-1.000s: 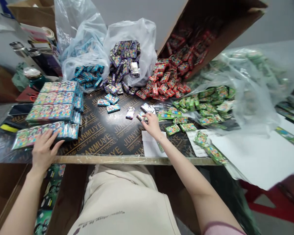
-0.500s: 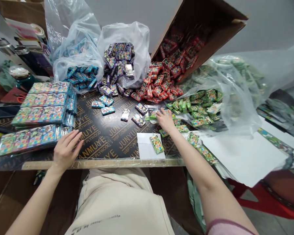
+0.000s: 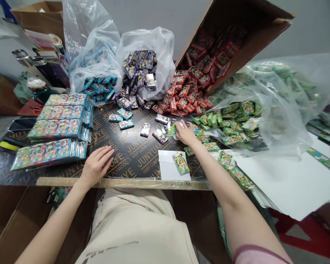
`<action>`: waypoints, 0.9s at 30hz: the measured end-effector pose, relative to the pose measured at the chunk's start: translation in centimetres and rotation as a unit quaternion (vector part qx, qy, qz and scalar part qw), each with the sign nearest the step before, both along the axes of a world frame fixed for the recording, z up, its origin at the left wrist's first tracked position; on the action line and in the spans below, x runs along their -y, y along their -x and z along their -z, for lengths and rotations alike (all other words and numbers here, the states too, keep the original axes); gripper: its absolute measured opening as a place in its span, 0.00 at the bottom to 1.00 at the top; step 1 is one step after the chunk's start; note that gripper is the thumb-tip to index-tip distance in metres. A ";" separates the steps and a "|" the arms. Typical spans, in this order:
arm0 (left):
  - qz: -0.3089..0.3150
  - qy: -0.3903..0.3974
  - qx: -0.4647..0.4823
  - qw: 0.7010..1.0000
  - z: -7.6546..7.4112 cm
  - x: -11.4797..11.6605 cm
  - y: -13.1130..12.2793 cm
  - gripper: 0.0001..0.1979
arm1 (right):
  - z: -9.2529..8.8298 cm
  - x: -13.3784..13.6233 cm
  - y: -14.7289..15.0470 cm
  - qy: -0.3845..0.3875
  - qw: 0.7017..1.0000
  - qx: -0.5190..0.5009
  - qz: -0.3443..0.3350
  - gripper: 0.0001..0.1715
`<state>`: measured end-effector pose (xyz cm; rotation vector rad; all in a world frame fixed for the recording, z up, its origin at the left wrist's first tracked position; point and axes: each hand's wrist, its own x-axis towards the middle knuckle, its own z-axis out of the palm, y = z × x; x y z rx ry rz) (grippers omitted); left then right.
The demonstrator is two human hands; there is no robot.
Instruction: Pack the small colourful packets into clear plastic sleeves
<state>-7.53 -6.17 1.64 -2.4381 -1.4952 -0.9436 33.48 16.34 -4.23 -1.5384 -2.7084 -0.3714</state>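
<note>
**Your right hand [image 3: 185, 134] is down at the flat green packaging [image 3: 171, 130]**

In the head view, the flat green packaging lies on the black tabletop [image 3: 121, 154], beyond the white paper [image 3: 165, 170]. It looks thin and bright green, with a dark, glossy upper part; your hand hides some of it. Your right fingers bend down over it, but you cannot tell from here whether they pinch it.

Your left hand [image 3: 97, 165] is left of the white paper, over the tabletop near its front edge, fingers loosely extended and close together, thumb standing apart.

On the white paper itself, toward its right side, lies a tilted green pack [image 3: 180, 163] with a colorful printed front. Just beyond the paper you have three small purple-edged boxes [image 3: 160, 135], pale and shiny on top. Three blue boxes [image 3: 126, 124] sit farther off to its left, and well left are wrapped stacks [image 3: 57, 126] in glossy film. Beyond the paper to the right spreads a green pile [image 3: 231, 126]; farther back is a red pile [image 3: 184, 99].
</note>
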 end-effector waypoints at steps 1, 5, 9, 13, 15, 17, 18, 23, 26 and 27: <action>0.003 0.002 0.002 1.000 0.1 0.0 -0.1 0.22 | 0.1 -0.1 0.2 0.004 1.000 0.015 -0.012 0.31; 0.008 0.009 0.000 1.000 0.7 0.4 -0.1 0.23 | 0.0 0.2 0.6 0.006 0.995 0.067 -0.080 0.28; 0.011 0.016 -0.006 1.000 0.9 0.5 -0.2 0.21 | -0.7 -0.1 0.7 -0.003 0.997 0.051 -0.054 0.32; 0.013 0.019 -0.005 1.000 0.6 0.7 -0.4 0.20 | -0.7 -0.9 0.9 0.008 0.999 0.044 -0.021 0.40; 0.009 0.021 -0.004 1.000 0.5 0.8 -0.4 0.20 | -0.6 -0.9 1.0 0.018 0.998 0.051 -0.043 0.34; 0.006 0.023 -0.003 1.000 0.6 0.9 -0.3 0.20 | -0.5 -0.6 1.0 0.016 0.996 0.054 -0.070 0.26; 0.006 0.025 -0.002 1.000 0.7 1.0 -0.3 0.19 | -0.5 -0.4 0.9 0.013 0.995 0.054 -0.078 0.23; 0.012 0.044 0.002 0.999 1.1 1.1 -0.2 0.19 | -0.4 0.6 1.1 -0.035 0.998 0.040 -0.012 0.23; 0.014 0.040 -0.008 0.999 0.9 1.0 -0.1 0.18 | -0.3 1.1 1.5 -0.055 0.997 0.038 0.039 0.28; 0.013 0.038 -0.011 0.999 0.8 1.0 -0.1 0.18 | -0.3 1.2 1.6 -0.055 0.997 0.038 0.041 0.28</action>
